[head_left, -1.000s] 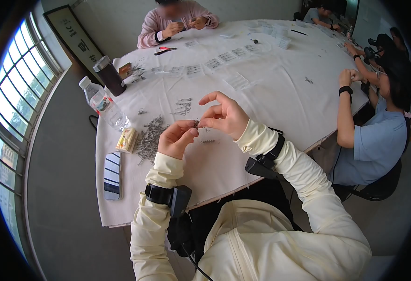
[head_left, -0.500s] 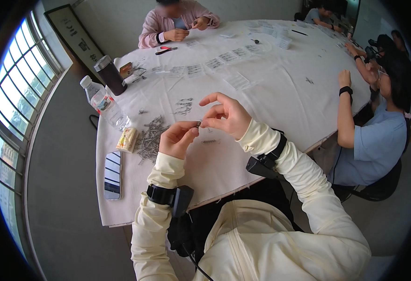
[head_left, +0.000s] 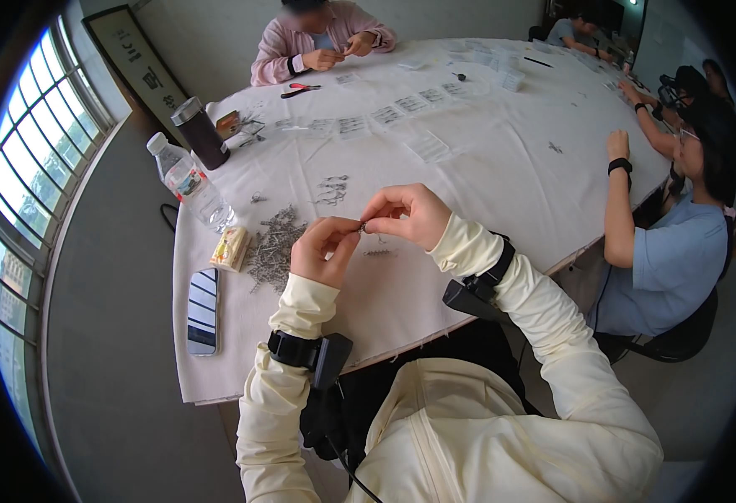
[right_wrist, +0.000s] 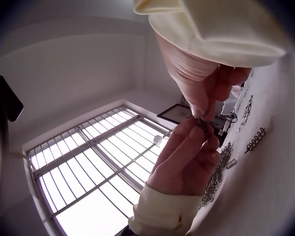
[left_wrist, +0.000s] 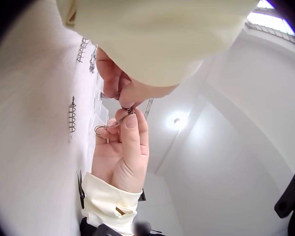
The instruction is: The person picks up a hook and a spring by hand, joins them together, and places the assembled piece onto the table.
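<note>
Fingertip to fingertip above the white cloth, my left hand (head_left: 324, 250) and right hand (head_left: 410, 216) both pinch a small dark metal piece (head_left: 362, 227). In the left wrist view a thin wire loop (left_wrist: 99, 129) hangs by the right hand's fingers, joined to the coiled metal piece (left_wrist: 130, 111). A single metal spring (head_left: 377, 252) lies on the cloth just below the hands. Left of my left hand is a heap of metal springs (head_left: 274, 251). Beyond the hands lies a small group of wire pieces (head_left: 332, 190).
A phone (head_left: 203, 312), a yellow-white packet (head_left: 229, 249), a plastic bottle (head_left: 190, 184) and a dark tumbler (head_left: 199, 134) stand or lie on the left. Red-handled pliers (head_left: 301, 90) and clear packs (head_left: 382, 115) lie farther off. Other people sit around the table.
My right hand's raised index finger has come down and curled towards the thumb at the metal piece. My left hand has shifted slightly right.
</note>
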A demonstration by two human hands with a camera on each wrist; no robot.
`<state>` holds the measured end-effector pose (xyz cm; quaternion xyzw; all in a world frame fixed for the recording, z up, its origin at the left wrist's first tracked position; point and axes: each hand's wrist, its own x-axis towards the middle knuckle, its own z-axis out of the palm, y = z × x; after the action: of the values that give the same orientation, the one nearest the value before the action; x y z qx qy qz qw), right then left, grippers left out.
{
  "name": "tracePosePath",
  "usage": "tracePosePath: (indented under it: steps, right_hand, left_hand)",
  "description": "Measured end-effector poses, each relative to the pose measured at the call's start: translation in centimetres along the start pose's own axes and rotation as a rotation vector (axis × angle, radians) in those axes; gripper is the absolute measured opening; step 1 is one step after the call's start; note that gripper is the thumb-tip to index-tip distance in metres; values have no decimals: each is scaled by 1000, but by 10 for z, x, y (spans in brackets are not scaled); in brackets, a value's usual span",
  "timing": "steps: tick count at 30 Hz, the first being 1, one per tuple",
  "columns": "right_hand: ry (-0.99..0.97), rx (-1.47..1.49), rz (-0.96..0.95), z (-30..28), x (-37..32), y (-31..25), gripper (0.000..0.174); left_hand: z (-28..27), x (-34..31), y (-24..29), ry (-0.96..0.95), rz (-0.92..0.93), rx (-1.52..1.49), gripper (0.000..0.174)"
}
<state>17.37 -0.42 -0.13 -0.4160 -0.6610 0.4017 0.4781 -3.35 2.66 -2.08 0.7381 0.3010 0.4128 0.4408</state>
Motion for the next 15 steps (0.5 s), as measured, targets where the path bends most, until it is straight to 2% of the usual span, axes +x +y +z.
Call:
tracePosePath:
  steps: [11,15]
  right_hand:
    - [3,37,-2,-6,1,5,13]
    - [66,-93,-78,-4,2,6,10]
  left_hand:
    - [0,-2,12,-94,-63,-174,18]
    - [0,-2,15,-131,-109,-247,20]
